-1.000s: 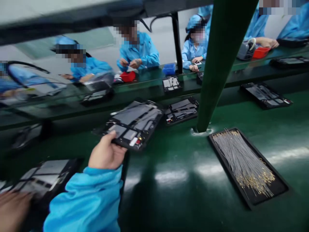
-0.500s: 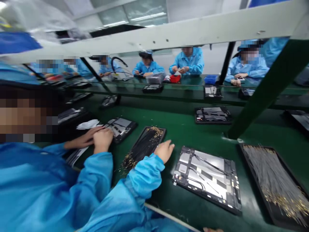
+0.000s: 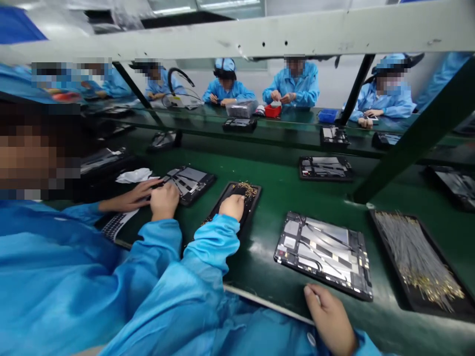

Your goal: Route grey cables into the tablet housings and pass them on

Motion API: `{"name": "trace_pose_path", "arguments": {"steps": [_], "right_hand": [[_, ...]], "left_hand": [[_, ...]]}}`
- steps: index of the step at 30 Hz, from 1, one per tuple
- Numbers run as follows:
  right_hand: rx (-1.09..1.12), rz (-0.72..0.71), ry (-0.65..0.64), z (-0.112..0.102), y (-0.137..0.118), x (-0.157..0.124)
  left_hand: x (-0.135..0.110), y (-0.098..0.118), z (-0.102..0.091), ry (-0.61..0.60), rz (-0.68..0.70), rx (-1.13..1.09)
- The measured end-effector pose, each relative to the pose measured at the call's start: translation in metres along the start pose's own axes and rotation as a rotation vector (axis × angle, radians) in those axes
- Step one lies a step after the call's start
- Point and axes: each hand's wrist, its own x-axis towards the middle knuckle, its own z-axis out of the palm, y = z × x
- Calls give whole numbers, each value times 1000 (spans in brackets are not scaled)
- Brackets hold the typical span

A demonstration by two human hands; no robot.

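Observation:
My left hand (image 3: 232,206) lies palm down on a bundle of gold-tipped black wires (image 3: 245,190) in a narrow black tray (image 3: 252,207), hiding most of them. My right hand (image 3: 329,316) hangs low at the bench's near edge, fingers curled, just below a black tablet frame (image 3: 323,255) lined with silver panels and black strips. It holds nothing I can see. To the right, a black tray (image 3: 386,247) carries grey gold-tipped wires (image 3: 413,252). A co-worker's hands (image 3: 162,200) rest on another frame (image 3: 190,184).
A green bench (image 3: 282,184) runs ahead, with more frames on it, and a white cloth (image 3: 133,175) lies by the co-worker. A green post (image 3: 411,138) rises at right, under a pale beam (image 3: 237,37). Co-workers in blue sit opposite, near a red box (image 3: 273,111).
My left hand has moved from beside the black tray onto the wires in it. My right hand has come into view at the bottom. The view has tilted slightly.

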Motion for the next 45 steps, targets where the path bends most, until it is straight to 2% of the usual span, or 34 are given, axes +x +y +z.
{"name": "trace_pose_path", "arguments": {"steps": [2, 4, 6, 9, 11, 14, 16, 19, 24, 27, 29, 32, 34, 36, 39, 45], "right_hand": [[28, 29, 6, -1, -5, 0], [76, 72, -12, -2, -10, 2], [149, 166, -56, -3, -18, 6], [292, 322, -138, -9, -40, 15], [350, 320, -141, -16, -61, 22], [367, 257, -57, -27, -89, 32], [394, 190, -63, -31, -100, 35], [455, 147, -121, -32, -98, 32], [581, 413, -212, -28, -72, 16], [670, 490, -301, -24, -59, 9], [727, 522, -327, -21, -55, 7], [789, 584, -291, -16, -53, 10], [826, 601, -186, -12, -53, 17], [874, 588, 8, -11, -53, 26], [885, 493, 267, -10, -55, 40], [553, 190, 504, -2, -50, 50]], "left_hand": [[-1, 8, 8, -28, 11, 26], [-7, 18, 13, -53, 82, 52], [-18, 30, 15, -36, 259, 106], [-39, 46, 11, 74, 611, 176], [-53, 54, 8, 148, 788, 166], [-68, 64, 6, 190, 965, 109], [-78, 69, 6, 160, 1055, 68], [-94, 72, 7, 88, 1153, 21], [-125, 75, 19, -82, 1140, -36], [-141, 77, 28, -193, 1071, -102], [-149, 78, 33, -191, 1025, -119], [-152, 76, 41, -110, 978, -95], [-150, 74, 49, -64, 943, -57], [-146, 72, 58, -52, 908, -5], [-142, 70, 69, -118, 875, 79], [-139, 73, 72, -201, 864, 128]]}}
